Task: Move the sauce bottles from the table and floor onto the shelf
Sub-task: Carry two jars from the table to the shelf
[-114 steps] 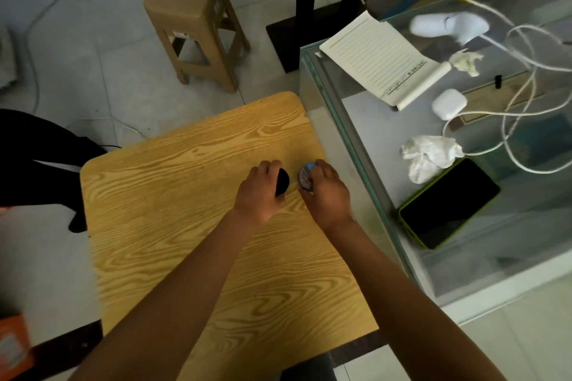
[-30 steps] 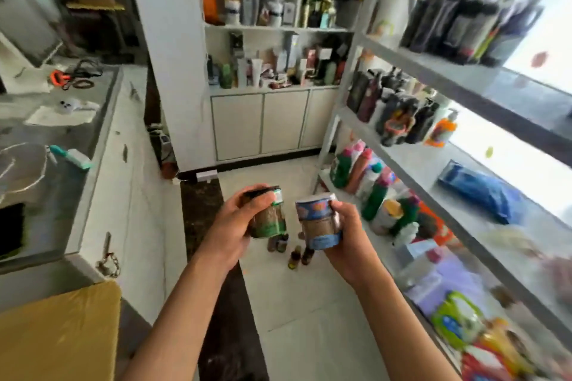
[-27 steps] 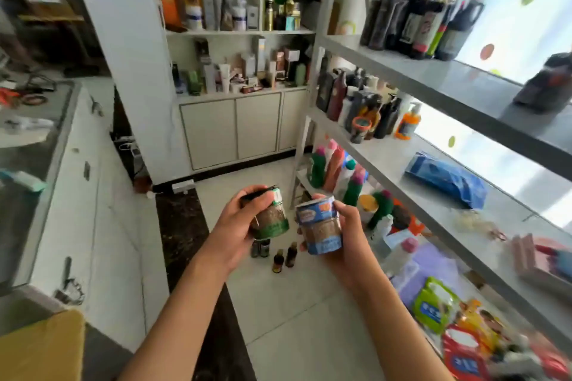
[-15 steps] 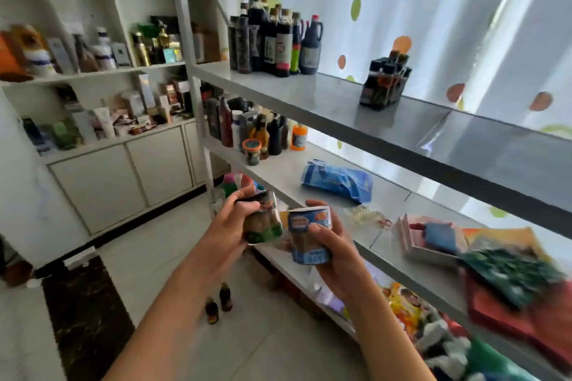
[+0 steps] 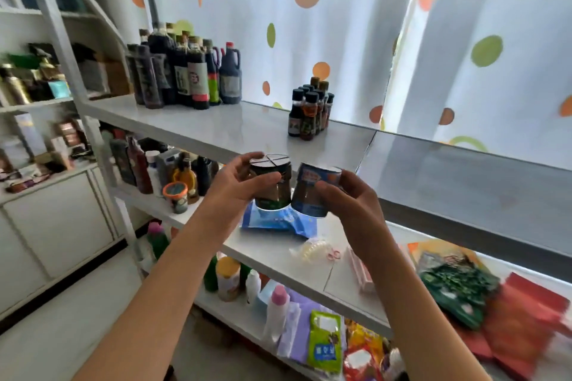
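Observation:
My left hand [image 5: 235,184] grips a dark-lidded sauce jar with a green label [image 5: 272,185]. My right hand [image 5: 349,198] grips a second jar with a blue and red lid and label [image 5: 314,192]. Both jars are held side by side, touching, just in front of the edge of the white upper shelf [image 5: 216,130]. On that shelf stand tall dark sauce bottles [image 5: 185,71] at the left and a cluster of small dark bottles [image 5: 309,111] at the middle.
The shelf below [image 5: 278,260] holds bottles, an orange-lidded jar [image 5: 175,196], a blue packet [image 5: 272,221] and snack bags [image 5: 458,288]. The lowest shelf carries plastic bottles and pouches [image 5: 325,343]. A dotted curtain [image 5: 402,65] hangs behind. White cabinets [image 5: 52,226] stand at the left.
I have stepped closer to the shelf and raised both jars from the middle shelf's height up to the front edge of the upper shelf. Both grips are unchanged.

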A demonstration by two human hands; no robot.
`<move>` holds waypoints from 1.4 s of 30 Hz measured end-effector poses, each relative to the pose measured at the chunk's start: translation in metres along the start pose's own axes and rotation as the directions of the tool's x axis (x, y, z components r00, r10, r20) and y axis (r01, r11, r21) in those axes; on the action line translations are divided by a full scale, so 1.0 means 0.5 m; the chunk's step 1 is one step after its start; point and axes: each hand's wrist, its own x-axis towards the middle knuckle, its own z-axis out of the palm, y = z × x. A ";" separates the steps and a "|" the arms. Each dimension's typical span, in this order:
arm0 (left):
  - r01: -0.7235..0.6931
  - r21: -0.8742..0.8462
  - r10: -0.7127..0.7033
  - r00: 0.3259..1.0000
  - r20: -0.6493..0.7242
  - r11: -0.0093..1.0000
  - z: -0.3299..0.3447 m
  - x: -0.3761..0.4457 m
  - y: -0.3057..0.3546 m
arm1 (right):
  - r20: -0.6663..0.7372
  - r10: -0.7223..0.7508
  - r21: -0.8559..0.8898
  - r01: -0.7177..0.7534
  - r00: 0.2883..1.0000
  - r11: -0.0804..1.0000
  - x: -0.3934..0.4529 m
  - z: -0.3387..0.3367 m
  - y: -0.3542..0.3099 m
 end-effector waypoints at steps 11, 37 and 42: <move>-0.015 0.047 0.009 0.990 0.138 0.999 -0.065 0.306 0.014 | -0.271 -0.092 -0.238 0.026 0.958 0.971 0.255 0.045 0.004; -0.139 0.476 -0.036 0.939 0.341 0.868 0.076 0.446 -0.088 | -0.318 -0.089 -0.726 -0.183 0.944 0.663 0.313 -0.130 0.021; -0.225 0.492 0.015 0.919 0.395 0.841 0.090 0.452 -0.090 | -0.265 0.022 -0.667 -0.200 0.964 0.718 0.330 -0.188 0.010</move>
